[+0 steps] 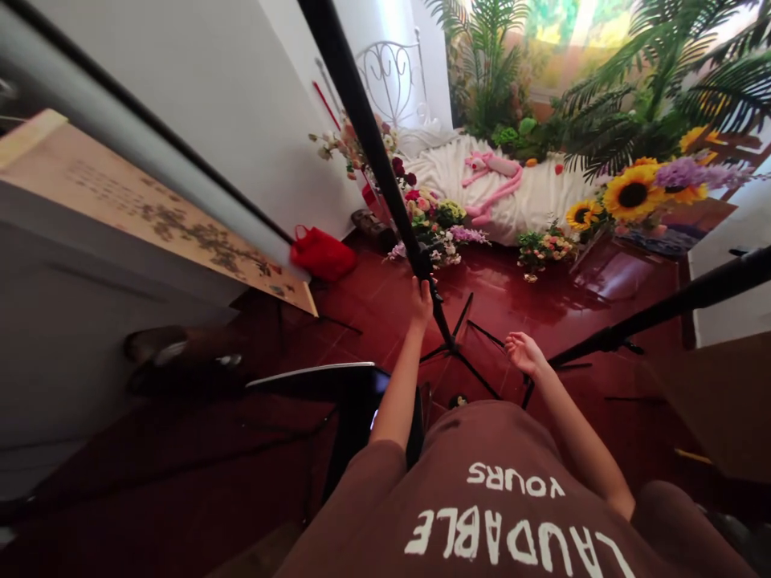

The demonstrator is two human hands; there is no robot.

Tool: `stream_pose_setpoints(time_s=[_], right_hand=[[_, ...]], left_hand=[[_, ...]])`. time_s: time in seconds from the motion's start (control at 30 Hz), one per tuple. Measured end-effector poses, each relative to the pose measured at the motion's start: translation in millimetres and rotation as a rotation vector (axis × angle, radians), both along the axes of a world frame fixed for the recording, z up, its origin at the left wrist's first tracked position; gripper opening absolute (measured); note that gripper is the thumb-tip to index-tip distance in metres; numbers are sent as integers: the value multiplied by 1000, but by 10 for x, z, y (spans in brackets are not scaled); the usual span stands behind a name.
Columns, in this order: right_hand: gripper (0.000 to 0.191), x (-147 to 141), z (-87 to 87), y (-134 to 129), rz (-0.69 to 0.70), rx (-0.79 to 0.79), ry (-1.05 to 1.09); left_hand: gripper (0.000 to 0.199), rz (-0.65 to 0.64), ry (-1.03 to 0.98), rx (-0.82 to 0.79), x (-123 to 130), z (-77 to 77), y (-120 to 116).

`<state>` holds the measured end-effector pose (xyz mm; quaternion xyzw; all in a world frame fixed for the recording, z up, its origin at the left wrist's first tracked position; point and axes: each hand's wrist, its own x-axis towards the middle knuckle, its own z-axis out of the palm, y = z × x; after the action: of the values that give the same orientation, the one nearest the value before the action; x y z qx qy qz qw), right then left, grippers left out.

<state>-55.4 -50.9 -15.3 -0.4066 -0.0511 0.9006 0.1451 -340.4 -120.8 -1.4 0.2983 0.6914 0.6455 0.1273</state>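
Observation:
A tall black light stand [385, 160] rises at a slant in front of me, its tripod legs spread on the floor. My left hand [422, 301] is closed around its pole just below a joint collar; the pole partly hides the fingers. To the right, my right hand [524, 353] hangs above the floor with fingers loosely curled and slightly apart. No object shows in it. It is nearest to a second black stand [614, 333], which leans in from the right, and does not visibly touch it.
Left are a hanging scroll [181, 225] and a red bag [324, 253]. Ahead, a bed with white bedding [545, 201] holds a pink plush toy [497, 172], with flowers [427, 209] and sunflowers [632, 193] around it. A dark screen-like device [355, 393] stands beside my left arm.

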Motion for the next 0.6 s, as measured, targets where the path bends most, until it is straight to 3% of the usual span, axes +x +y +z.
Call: stream_pose_setpoints(time_s=[0.33,0.43,0.6], right_hand=[[10,-1417,491,-261,373,189,87],[21,-1630,556,-303,419,195,229],[47,-1802,512,-313,340,107,350]], left_hand=[[56,-60,-33,56,-102,-67,-76],[56,-24,-29,67,-87,-96,-54],[55,20,0,87,-43,-94,-32]])
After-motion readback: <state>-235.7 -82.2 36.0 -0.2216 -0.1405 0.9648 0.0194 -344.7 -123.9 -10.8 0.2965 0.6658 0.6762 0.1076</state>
